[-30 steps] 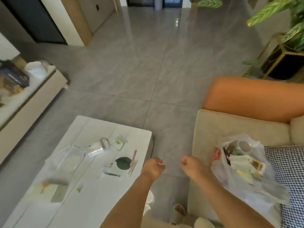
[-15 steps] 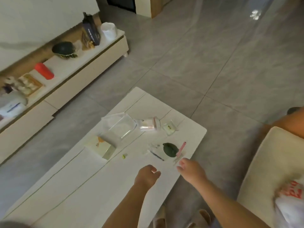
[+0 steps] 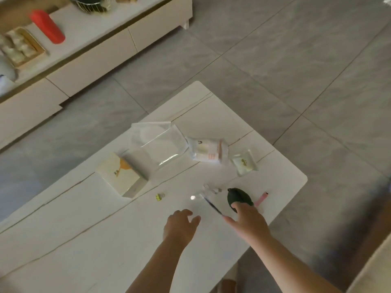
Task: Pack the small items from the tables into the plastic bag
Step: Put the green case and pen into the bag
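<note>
The dark green oval item [image 3: 239, 198] lies near the right edge of the white tabletop [image 3: 84, 240], its near end covered by the right hand [image 3: 248, 220]. That hand reaches over it with fingers spread and fairly straight; whether it touches the item is not clear. A pink stick [image 3: 262, 198] lies just beside the green item on its right, and a thin dark pen [image 3: 212, 206] lies just to its left, beside some small clear bits [image 3: 208, 190] too blurred to name. The left hand [image 3: 179, 226] hovers over the tabletop near the pen, fingers loosely curled and holding nothing. A tiny yellow-green piece [image 3: 159, 196] sits further left. Farther back lie a small clear packet [image 3: 244, 162], a white wrapped pack [image 3: 208, 152], a large clear plastic sleeve [image 3: 156, 146] and a cream box [image 3: 120, 176] with an orange print. Beyond the tabletop, across grey floor tiles [image 3: 296, 70], a low white cabinet [image 3: 105, 45] carries a red cylinder [image 3: 47, 26].
</note>
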Available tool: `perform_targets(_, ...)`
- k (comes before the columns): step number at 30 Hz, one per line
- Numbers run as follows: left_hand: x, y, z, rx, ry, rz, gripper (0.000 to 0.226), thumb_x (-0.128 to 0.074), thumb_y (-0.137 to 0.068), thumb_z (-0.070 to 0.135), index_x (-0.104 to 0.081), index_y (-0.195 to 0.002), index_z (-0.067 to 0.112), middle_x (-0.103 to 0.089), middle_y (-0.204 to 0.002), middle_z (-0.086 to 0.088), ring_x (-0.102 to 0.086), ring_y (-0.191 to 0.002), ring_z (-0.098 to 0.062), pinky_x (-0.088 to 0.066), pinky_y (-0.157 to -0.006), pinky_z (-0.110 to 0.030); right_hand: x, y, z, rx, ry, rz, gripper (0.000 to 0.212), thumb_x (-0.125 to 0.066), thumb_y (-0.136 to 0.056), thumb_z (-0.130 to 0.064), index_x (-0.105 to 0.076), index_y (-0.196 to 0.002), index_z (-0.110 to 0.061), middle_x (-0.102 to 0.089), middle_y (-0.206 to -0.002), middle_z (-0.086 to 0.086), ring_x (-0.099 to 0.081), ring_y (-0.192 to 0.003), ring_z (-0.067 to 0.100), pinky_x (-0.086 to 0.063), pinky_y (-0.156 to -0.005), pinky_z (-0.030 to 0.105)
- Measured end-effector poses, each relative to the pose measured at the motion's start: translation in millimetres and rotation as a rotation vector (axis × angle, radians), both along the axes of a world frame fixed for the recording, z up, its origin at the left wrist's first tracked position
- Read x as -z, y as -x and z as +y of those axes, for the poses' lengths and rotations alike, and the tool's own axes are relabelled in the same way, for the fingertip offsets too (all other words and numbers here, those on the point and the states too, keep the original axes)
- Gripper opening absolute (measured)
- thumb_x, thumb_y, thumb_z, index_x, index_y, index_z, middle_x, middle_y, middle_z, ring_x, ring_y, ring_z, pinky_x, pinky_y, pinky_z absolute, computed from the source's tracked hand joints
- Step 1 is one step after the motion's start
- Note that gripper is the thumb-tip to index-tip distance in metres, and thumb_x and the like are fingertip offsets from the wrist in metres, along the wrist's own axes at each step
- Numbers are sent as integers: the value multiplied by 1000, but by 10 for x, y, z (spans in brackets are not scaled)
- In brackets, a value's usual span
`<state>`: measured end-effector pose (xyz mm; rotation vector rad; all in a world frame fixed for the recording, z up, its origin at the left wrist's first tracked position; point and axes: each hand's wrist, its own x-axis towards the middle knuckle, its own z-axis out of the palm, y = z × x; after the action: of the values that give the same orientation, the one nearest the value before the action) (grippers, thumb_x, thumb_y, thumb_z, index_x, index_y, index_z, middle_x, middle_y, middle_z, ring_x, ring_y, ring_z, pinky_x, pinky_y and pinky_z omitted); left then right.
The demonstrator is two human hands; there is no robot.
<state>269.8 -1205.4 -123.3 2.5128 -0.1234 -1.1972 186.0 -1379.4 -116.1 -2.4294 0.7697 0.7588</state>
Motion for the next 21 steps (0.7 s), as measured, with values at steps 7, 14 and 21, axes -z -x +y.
perform_targets(7,993,-340,-323,63,-17,-130,39,-51,-94,28,-48,-134,28,-49,-134,5,-43,-125,-16,-39,-102,-28,1027,-536,-128,-159,89,-68,33,-49,-91,-35,-51,-119,-18,-58,-114,0,-53,-108,19,-45,-84,28)
perform_targets(14,1603,-433,-547,228,-106,-338,36,-61,-88,23,-54,-122,30,-52,-127,5,-43,-121,-19,-37,-99,-31,1716,-761,-46,-298,157,-155,37,-47,-94,-41,-46,-122,-17,-50,-125,2,-44,-117,18,-41,-96,27)
perform_targets(21,1738,-529,-508,346,-178,-412,23,-57,-88,36,-54,-109,27,-61,-107,5,-57,-102,-18,-39,-89,-30,1859,-767,-49,-286,136,-253,22,-44,-97,-27,-51,-113,-13,-56,-111,2,-53,-103,17,-42,-93,27)
